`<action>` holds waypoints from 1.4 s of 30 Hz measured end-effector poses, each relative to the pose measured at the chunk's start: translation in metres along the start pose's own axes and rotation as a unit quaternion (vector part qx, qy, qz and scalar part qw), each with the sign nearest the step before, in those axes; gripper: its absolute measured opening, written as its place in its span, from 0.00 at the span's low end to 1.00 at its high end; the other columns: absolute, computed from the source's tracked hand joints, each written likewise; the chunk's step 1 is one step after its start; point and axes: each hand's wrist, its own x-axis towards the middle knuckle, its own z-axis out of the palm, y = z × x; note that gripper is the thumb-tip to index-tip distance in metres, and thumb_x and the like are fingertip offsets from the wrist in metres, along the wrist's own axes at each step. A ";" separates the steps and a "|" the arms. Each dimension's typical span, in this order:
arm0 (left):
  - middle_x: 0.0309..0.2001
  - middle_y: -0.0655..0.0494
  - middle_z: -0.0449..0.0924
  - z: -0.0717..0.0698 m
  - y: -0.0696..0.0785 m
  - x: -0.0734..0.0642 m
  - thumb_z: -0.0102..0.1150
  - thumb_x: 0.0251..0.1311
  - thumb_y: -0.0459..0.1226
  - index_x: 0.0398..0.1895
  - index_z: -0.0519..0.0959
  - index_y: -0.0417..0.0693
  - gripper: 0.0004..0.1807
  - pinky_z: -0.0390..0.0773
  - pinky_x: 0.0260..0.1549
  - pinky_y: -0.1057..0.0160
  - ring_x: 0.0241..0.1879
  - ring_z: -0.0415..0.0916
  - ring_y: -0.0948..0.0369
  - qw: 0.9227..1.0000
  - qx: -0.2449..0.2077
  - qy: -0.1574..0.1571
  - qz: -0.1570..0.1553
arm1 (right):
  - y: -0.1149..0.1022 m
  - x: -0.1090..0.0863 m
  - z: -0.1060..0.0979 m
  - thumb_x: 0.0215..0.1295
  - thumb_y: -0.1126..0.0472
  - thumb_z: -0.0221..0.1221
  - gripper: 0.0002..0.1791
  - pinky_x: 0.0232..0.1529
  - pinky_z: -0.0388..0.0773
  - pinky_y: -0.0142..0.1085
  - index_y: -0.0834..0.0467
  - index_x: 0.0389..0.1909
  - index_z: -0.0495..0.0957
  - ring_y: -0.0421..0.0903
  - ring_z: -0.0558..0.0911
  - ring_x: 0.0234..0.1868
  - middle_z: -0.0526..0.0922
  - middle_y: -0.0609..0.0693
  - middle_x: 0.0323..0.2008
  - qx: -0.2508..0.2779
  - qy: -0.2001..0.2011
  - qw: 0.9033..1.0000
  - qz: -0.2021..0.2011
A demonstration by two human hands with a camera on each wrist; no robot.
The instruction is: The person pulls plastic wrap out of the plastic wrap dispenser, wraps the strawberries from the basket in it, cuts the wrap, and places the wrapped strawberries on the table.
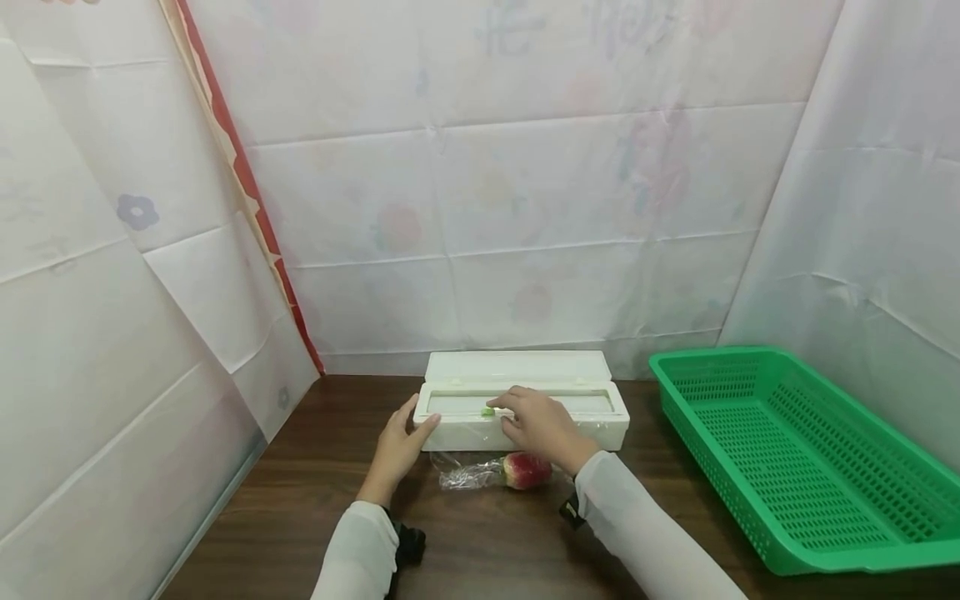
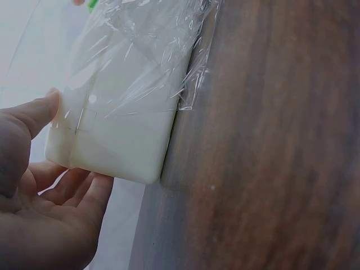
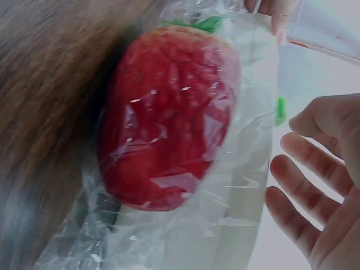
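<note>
A white cling film dispenser (image 1: 459, 433) stands on the table with its lid (image 1: 517, 367) raised at the back and a small green slide cutter (image 1: 487, 412) along its front edge. My left hand (image 1: 401, 446) grips its left end, thumb at the upper edge and fingers around the end face. My right hand (image 1: 542, 423) is over the box, a fingertip right at the cutter, the other fingers spread and loosely bent. Clear film hangs over the dispenser's front to a red fruit (image 1: 527, 471) with green leaves, lying wrapped in film (image 1: 472, 476) before the box.
A green perforated plastic basket (image 1: 723, 458) stands on the right of the brown wooden table (image 1: 480, 550). White printed sheeting (image 1: 480, 200) walls the back and both sides, close behind the dispenser.
</note>
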 end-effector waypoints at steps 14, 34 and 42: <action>0.67 0.37 0.57 0.000 0.003 0.001 0.55 0.57 0.58 0.71 0.54 0.49 0.43 0.57 0.60 0.36 0.65 0.52 0.42 1.000 0.001 0.000 0.000 | -0.011 0.007 0.010 0.56 0.63 0.62 0.15 0.35 0.79 0.39 0.61 0.45 0.80 0.43 0.75 0.36 0.80 0.53 0.37 0.088 0.049 0.995 0.018; 0.67 0.37 0.56 -0.001 0.004 0.002 0.55 0.58 0.57 0.71 0.54 0.48 0.43 0.57 0.60 0.36 0.65 0.52 0.42 1.000 0.010 0.001 0.003 | -0.013 0.011 0.023 0.55 0.53 0.66 0.09 0.27 0.78 0.32 0.52 0.35 0.81 0.37 0.76 0.30 0.81 0.44 0.30 0.011 0.068 0.996 0.057; 0.67 0.37 0.57 -0.001 0.005 0.001 0.55 0.58 0.57 0.71 0.54 0.47 0.43 0.57 0.61 0.36 0.65 0.53 0.42 1.000 0.006 -0.001 0.001 | -0.013 0.011 0.024 0.55 0.53 0.65 0.07 0.26 0.78 0.31 0.49 0.35 0.82 0.36 0.76 0.30 0.83 0.41 0.32 -0.001 0.061 0.996 0.059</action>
